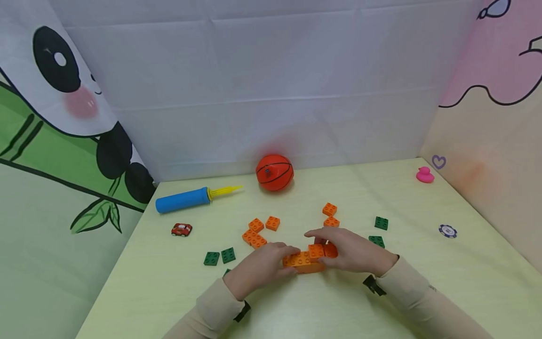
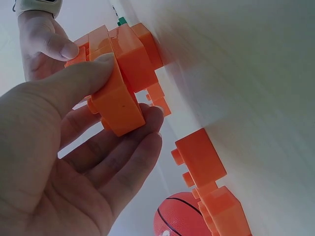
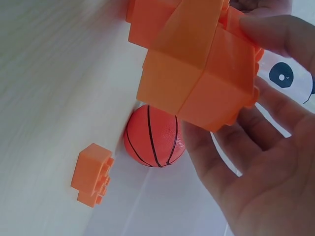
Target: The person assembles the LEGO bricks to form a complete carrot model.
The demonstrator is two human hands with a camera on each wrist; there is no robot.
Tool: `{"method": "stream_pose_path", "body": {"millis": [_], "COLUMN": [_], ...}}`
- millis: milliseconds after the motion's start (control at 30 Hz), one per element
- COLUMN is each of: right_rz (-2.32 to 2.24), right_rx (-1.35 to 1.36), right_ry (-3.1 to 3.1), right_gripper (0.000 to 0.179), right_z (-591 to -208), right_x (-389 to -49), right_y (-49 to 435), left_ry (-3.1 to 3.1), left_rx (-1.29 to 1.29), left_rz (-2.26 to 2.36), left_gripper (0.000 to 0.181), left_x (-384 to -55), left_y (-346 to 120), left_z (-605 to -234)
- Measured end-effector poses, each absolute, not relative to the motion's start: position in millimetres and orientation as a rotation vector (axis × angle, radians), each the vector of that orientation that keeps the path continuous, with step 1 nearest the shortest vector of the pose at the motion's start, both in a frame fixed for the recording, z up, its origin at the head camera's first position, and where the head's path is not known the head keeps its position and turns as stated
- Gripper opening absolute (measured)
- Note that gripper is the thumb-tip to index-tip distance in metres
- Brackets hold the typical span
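Observation:
A block of joined orange toy bricks (image 1: pixel 308 268) is between both hands, close over the table. My left hand (image 1: pixel 264 266) grips its left end, the thumb (image 2: pixel 93 73) on one side and the fingers on the other. At the right end, my right hand (image 1: pixel 357 249) holds an upper brick (image 1: pixel 316 252) between thumb and fingers. From the right wrist, two stacked layers of the block (image 3: pixel 192 73) show. Loose orange bricks (image 1: pixel 273 223) lie beyond my left hand, and two more (image 1: pixel 329 209) lie beyond my right.
Green bricks (image 1: pixel 211 258) lie at the left, others (image 1: pixel 381 223) at the right. A small basketball (image 1: pixel 274 173) rests by the back wall. Around the table (image 1: pixel 139 282) are a blue hand pump (image 1: pixel 183 201), red toy car (image 1: pixel 181 230), pink duck (image 1: pixel 425 175) and poker chip (image 1: pixel 447 231).

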State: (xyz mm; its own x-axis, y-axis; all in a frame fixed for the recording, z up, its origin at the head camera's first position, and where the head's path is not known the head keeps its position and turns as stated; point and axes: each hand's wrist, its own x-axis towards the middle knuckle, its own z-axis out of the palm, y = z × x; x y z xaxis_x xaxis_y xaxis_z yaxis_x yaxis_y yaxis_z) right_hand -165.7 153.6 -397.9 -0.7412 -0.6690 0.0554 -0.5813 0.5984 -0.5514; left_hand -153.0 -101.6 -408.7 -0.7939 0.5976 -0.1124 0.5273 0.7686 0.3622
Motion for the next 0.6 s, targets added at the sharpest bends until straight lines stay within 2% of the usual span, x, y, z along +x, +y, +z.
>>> {"method": "stream_pose_path", "body": {"millis": [600], "right_rz": [-0.830], "right_rx": [-1.132], "right_ry": [2.678], "right_gripper": [0.057], "right_z": [-403.4], "right_x": [-167.0], "right_y": [155.9], "left_ry": [2.740], "left_rx": [0.925], "left_rz": [0.513], "left_gripper": [0.043], "left_x": [-153.5], "left_y": [-101.9], "left_z": [-411.1]}}
